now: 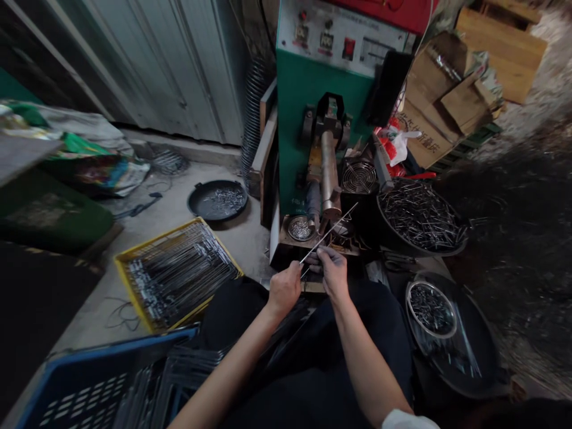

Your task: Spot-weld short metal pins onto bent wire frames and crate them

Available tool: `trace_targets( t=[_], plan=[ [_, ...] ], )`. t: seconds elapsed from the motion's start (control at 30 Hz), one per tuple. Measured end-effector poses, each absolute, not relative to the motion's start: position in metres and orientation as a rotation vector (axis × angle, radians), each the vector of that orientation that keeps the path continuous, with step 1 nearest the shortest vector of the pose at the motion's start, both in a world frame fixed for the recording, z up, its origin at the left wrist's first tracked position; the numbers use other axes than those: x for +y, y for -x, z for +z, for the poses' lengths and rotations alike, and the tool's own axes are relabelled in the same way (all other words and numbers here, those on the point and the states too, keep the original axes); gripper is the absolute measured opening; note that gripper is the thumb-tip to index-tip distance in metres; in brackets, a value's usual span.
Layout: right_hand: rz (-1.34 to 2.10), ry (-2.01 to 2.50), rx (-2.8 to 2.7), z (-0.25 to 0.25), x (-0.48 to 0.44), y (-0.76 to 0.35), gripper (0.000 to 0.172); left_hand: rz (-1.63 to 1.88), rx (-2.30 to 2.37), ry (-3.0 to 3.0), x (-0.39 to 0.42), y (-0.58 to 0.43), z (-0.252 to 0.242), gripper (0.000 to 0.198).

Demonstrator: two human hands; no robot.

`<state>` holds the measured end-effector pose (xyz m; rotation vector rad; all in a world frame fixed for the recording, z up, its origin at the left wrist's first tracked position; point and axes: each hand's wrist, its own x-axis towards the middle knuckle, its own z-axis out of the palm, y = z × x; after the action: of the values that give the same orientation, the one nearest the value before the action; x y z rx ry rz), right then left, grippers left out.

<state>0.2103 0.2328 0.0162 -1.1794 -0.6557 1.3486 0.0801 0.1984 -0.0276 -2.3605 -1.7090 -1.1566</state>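
A thin metal rod [330, 231] slants up and to the right in front of the green machine [292, 131]. Its lower end is in my left hand [285, 290], whose fingers are closed round it. Close beside the rod is my right hand [334, 273], with thumb and curled fingers pressed together; whatever they pinch is hidden. The rod's far end lies just below the machine's thick metal cylinder [329, 173]. Left of that end, a round dish [289, 229] of small shiny metal pieces sits on the machine's ledge.
At the left stand a yellow crate [127, 286] of long metal rods, a black pan [195, 199] of small parts and a blue crate [58, 372] of bent frames. On the right are a dark tub [388, 229] heaped with metal pieces and a bowl [452, 325] on a black tray [485, 351].
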Motion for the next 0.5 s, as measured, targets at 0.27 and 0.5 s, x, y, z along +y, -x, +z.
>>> trace_targets(
  t=[0.27,0.5],
  plan=[
    [1.308,1.198,-0.645,0.018,0.243,-0.21,0.032,-1.174,-1.734,2.357,0.207,-0.085,-0.027,0.027],
    [1.269,1.203,-0.691,0.024,0.25,-0.212,0.029,-1.237,-1.702,2.312,0.214,-0.087,-0.022,0.027]
  ],
)
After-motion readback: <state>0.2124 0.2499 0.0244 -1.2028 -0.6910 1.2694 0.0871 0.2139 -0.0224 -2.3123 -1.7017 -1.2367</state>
